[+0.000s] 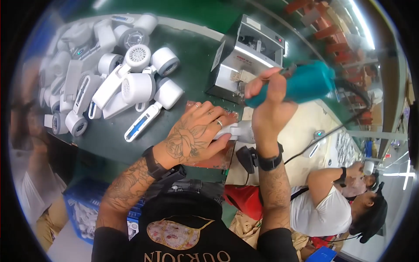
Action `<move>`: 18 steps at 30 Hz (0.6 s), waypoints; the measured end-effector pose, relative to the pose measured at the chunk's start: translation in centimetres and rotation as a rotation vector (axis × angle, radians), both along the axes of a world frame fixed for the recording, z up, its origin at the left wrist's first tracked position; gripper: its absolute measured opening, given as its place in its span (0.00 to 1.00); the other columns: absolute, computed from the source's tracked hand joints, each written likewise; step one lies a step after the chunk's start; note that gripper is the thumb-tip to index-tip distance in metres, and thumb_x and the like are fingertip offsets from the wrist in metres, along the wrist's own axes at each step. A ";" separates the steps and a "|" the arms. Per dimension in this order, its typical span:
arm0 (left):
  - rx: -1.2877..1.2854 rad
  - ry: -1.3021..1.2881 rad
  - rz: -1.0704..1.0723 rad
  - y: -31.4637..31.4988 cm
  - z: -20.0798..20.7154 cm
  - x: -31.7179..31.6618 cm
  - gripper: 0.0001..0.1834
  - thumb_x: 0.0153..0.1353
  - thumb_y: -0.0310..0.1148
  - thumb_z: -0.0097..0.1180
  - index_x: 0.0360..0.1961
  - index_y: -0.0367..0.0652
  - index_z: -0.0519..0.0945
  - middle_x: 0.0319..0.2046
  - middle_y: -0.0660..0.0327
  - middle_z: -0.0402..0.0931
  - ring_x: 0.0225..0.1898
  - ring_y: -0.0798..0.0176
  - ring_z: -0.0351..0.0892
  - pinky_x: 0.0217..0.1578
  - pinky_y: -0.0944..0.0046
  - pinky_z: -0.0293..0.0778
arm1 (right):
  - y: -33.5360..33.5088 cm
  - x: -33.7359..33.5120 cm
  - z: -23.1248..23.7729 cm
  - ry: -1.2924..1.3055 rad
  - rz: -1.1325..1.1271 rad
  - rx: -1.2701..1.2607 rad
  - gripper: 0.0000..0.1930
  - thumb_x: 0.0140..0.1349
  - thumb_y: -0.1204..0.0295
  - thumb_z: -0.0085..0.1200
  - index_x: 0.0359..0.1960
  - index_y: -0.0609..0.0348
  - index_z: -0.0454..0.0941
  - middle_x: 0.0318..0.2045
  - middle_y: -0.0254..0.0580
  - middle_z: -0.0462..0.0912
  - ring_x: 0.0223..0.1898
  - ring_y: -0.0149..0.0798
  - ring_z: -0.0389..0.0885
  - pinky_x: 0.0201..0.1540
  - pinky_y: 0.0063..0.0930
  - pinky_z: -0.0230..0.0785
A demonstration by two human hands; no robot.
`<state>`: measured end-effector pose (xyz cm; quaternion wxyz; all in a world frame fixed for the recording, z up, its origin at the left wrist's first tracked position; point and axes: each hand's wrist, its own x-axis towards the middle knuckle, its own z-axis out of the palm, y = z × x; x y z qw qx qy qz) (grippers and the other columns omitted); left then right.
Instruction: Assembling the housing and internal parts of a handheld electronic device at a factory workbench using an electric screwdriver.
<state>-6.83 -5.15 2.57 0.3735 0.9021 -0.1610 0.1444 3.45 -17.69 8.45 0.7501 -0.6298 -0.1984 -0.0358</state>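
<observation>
My left hand (192,135) presses down on a white handheld fan (239,131), its fingers closed round the handle. The fan lies over a reddish-brown mat (205,165) near the front edge of the table. My right hand (271,98) is raised beyond the fan and wrapped round a teal electric screwdriver (305,85). The driver is held roughly level, its tip end toward the silver screw feeder (248,56). Whether the tip touches the feeder is hidden by my fingers.
Many white handheld fans (139,89) lie heaped at the left of the dark green table (183,52). A cable runs from the right. Below the table at the left stands a blue crate (80,218) of white parts. A co-worker in a white shirt (323,209) sits at the right.
</observation>
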 end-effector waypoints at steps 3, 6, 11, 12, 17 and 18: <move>0.023 -0.012 -0.008 -0.2 0.1 0.3 0.20 0.61 0.39 0.56 0.53 0.43 0.80 0.42 0.59 0.75 0.46 0.54 0.72 0.49 0.52 0.68 | -2.1 -1.9 0.4 -0.096 -0.036 0.042 0.26 0.68 0.48 0.54 0.42 0.65 0.73 0.20 0.39 0.71 0.21 0.36 0.72 0.26 0.30 0.67; 0.014 0.005 -0.001 -0.3 0.3 0.4 0.20 0.60 0.38 0.56 0.53 0.44 0.80 0.42 0.59 0.75 0.45 0.54 0.72 0.49 0.52 0.69 | -2.0 -0.9 1.0 -0.114 -0.042 0.115 0.29 0.70 0.45 0.50 0.45 0.65 0.73 0.20 0.37 0.71 0.22 0.34 0.72 0.26 0.28 0.66; -0.008 0.022 -0.015 -0.1 0.2 0.2 0.20 0.61 0.38 0.56 0.53 0.45 0.80 0.42 0.61 0.75 0.45 0.55 0.72 0.48 0.52 0.69 | 0.5 2.5 1.4 -0.170 -0.083 0.021 0.24 0.72 0.52 0.52 0.38 0.67 0.72 0.21 0.39 0.73 0.23 0.35 0.74 0.27 0.27 0.67; -0.015 0.021 -0.011 -0.3 0.2 0.1 0.20 0.61 0.38 0.56 0.53 0.45 0.80 0.42 0.61 0.75 0.45 0.56 0.72 0.49 0.52 0.69 | 0.7 2.7 1.2 -0.195 -0.069 -0.006 0.23 0.72 0.53 0.52 0.37 0.67 0.71 0.21 0.40 0.73 0.23 0.35 0.73 0.27 0.27 0.67; -0.005 0.019 -0.014 -0.7 0.2 0.0 0.19 0.60 0.38 0.56 0.53 0.46 0.80 0.42 0.61 0.75 0.46 0.56 0.72 0.50 0.52 0.69 | 0.5 2.1 0.3 -0.169 -0.047 0.036 0.21 0.71 0.56 0.53 0.34 0.66 0.71 0.20 0.40 0.73 0.22 0.36 0.74 0.26 0.29 0.67; -0.017 0.004 -0.004 -0.6 0.1 0.0 0.20 0.60 0.39 0.57 0.53 0.46 0.80 0.42 0.61 0.75 0.46 0.56 0.72 0.50 0.52 0.69 | 0.8 1.7 0.3 -0.147 -0.030 0.029 0.21 0.71 0.56 0.53 0.34 0.66 0.72 0.20 0.40 0.73 0.21 0.36 0.73 0.26 0.29 0.67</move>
